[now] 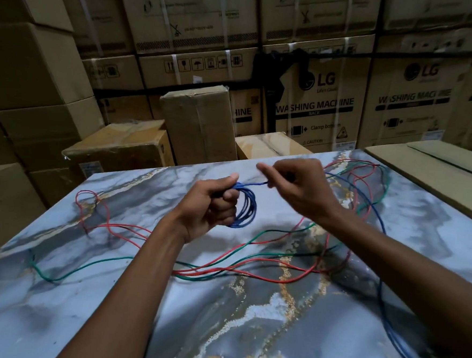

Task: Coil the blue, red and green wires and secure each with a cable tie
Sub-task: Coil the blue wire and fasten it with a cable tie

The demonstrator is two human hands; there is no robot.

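1. Head view: left hand [213,205] is raised over the marble-patterned table [108,304], fingers curled tight round a small coil of blue wire [245,207]; several loops hang from the fist, clear of the tabletop.
2. Right hand [293,183] sits just beside the left, a bit farther back. Thumb & forefinger pinch the blue strand coming off the top of the coil; other fingers look loosely curled, though blur makes that hard to confirm.
3. Rest of the blue wire runs from the right hand toward the far right of the table, then down along the right edge to the btm of the frame.
4. Red wire [114,227] lies loose on the table: loops at the left, long runs through the middle under both forearms, more loops at far right.
5. Green wire [83,262] also loose, from the near-left edge across the centre, tangled w/ red and blue at far right.
6. Cardboard boxes [318,106] stacked behind the table, some marked "LG washing machine".
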